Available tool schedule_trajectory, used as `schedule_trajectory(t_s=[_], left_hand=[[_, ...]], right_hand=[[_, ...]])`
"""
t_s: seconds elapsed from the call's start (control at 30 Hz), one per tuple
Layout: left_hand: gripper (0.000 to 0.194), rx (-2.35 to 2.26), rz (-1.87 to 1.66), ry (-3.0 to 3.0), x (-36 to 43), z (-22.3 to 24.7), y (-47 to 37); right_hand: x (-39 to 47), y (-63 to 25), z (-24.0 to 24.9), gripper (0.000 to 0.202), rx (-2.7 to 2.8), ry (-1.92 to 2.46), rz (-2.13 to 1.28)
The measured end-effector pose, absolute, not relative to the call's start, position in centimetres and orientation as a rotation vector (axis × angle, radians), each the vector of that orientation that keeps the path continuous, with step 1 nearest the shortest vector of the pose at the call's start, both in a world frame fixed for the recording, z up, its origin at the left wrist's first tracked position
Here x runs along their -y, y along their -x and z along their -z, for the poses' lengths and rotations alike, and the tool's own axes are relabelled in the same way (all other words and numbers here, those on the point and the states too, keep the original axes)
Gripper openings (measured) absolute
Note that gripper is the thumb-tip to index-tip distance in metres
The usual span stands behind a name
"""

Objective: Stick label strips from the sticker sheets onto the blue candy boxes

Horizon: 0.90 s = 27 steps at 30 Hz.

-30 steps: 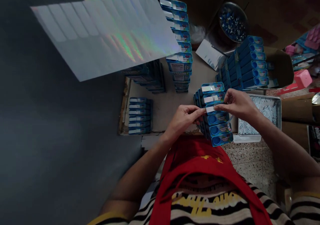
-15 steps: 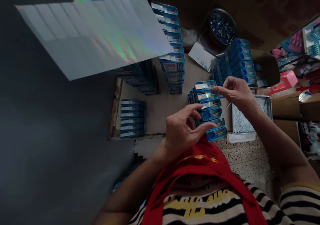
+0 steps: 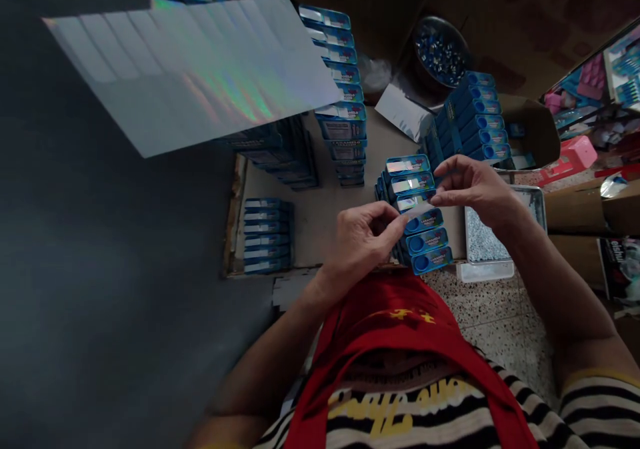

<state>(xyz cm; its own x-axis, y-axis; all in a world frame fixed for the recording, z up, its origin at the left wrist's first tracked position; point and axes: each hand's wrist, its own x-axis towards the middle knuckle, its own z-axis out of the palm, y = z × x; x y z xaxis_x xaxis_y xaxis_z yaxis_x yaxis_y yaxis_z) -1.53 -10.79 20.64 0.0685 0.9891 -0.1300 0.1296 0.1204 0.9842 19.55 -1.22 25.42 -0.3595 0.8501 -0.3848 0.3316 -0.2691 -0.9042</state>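
Between my two hands stretches a small whitish, see-through strip [image 3: 419, 210], which looks like a sticker. My left hand [image 3: 367, 237] pinches its left end between thumb and forefinger. With thumb and fingertips, my right hand [image 3: 473, 188] grips the other end. Just below the strip stands a row of small blue boxes [image 3: 429, 240]. The far boxes [image 3: 407, 164] bear shiny silvery strips along their tops, while the near ones show a bare round blue spot and printed lettering. My fingers partly cover the middle boxes.
A large shiny sheet [image 3: 200, 76] hangs at upper left. Stacked blue boxes [image 3: 343, 129] stand behind, with another stack [image 3: 267, 236] at left and one [image 3: 470, 119] at right. A metal bowl [image 3: 443, 52] and a tray of small pale pieces [image 3: 487, 232] lie right.
My left hand, open half a second ago, has closed on the strip's free end. The right hand has shifted slightly, and the strip, formerly hanging from it, now spans both hands.
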Motion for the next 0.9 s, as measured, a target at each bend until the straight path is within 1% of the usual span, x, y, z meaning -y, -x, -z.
schedule_trajectory(t_s=[0.07, 0.17, 0.37, 0.57, 0.8, 0.9], left_hand=[[0.032, -1.273, -0.936, -1.285, 10.4, -20.8, 2.4], [0.033, -1.240, -0.831, -1.376, 10.0, -20.8, 3.2], [0.036, -1.249, -0.686, -1.372, 10.2, -19.5, 3.8], [0.033, -1.253, -0.663, -1.370, 10.2, -18.9, 4.0], [0.033, -1.220, -0.691, -1.336, 10.0, -18.2, 3.9], [0.035, -1.213, -0.708, -1.301, 10.0, -17.4, 3.8]], right_hand=[[2.0, -19.9, -25.1, 0.064, 1.515, 1.460, -1.666], [3.3, -20.1, -24.4, 0.061, 1.516, 1.479, -1.569], [5.2, -19.6, -23.1, 0.050, 1.638, 1.592, -1.396], [5.5, -18.9, -22.8, 0.046, 1.726, 1.647, -1.284], [5.8, -18.7, -22.8, 0.041, 1.732, 1.650, -1.262], [5.7, -18.6, -22.7, 0.042, 1.739, 1.661, -1.264]])
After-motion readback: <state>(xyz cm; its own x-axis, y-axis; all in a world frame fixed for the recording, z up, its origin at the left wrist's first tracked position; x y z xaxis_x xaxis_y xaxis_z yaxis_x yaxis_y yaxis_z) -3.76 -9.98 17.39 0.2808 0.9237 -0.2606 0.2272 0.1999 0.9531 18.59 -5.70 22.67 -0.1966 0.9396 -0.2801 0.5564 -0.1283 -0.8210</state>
